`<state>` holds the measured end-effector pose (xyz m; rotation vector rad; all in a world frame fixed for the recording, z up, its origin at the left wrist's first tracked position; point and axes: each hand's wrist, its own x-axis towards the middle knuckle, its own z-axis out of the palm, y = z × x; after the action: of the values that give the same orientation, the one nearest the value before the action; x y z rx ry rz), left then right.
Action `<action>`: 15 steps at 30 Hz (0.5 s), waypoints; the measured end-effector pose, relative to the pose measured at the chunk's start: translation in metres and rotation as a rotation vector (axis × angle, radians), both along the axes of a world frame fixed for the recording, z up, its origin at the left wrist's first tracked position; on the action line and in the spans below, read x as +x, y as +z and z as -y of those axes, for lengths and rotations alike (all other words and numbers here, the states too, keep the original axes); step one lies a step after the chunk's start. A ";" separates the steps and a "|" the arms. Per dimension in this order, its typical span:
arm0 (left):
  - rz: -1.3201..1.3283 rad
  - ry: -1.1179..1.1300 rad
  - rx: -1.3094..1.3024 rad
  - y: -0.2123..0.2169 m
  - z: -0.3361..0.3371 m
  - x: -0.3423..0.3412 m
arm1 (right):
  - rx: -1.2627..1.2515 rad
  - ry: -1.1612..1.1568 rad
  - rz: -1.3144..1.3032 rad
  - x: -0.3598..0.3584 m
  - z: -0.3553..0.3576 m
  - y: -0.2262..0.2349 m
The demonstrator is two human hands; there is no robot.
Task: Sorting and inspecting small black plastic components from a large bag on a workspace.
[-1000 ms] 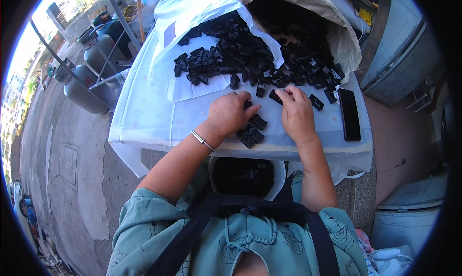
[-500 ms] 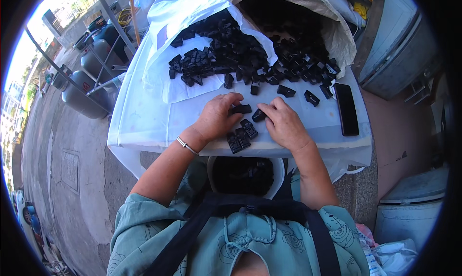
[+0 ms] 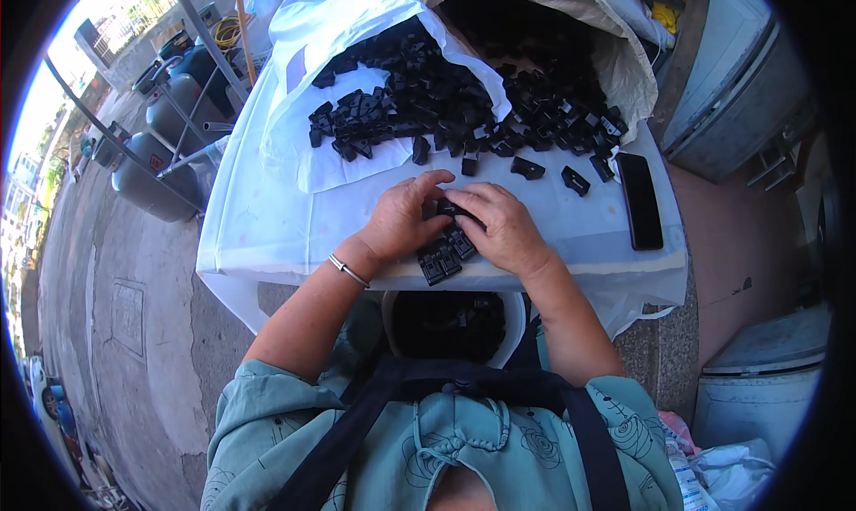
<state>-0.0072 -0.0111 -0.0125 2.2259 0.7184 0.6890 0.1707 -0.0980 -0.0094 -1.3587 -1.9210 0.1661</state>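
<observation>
Both my hands meet over the front part of the covered table. My left hand [image 3: 403,213] has its fingers closed round a small black plastic part [image 3: 448,209]. From the other side, my right hand [image 3: 501,224] presses its fingers and thumb onto that part; fingers hide most of it. Just below, near the table's front edge, several black plastic parts [image 3: 443,260] lie side by side in a short row. A few loose ones, such as this black part [image 3: 528,168], are scattered beyond my hands.
Two open sacks, a white sack [image 3: 294,92] and a beige sack [image 3: 635,74], spill black parts at the table's far side. A dark phone [image 3: 640,203] lies at the right. Below the front edge stands a white bucket [image 3: 517,328] of black parts. Grey gas cylinders [image 3: 152,177] stand left.
My right hand has moved left with its black part, up to the one in my left hand. The two hands now touch. My left hand has hardly moved.
</observation>
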 end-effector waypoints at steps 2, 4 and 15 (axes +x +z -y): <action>0.021 -0.016 0.010 -0.004 -0.001 -0.001 | -0.004 -0.028 0.077 -0.002 0.003 0.002; 0.020 -0.036 0.058 -0.004 -0.003 -0.002 | -0.006 -0.054 0.155 -0.006 0.006 0.001; -0.158 0.367 0.455 0.006 -0.043 0.013 | -0.054 -0.166 0.046 0.004 -0.008 0.009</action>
<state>0.0061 0.0320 -0.0070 2.6095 1.1649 0.9361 0.1749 -0.0897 -0.0005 -1.5626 -1.8427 0.1064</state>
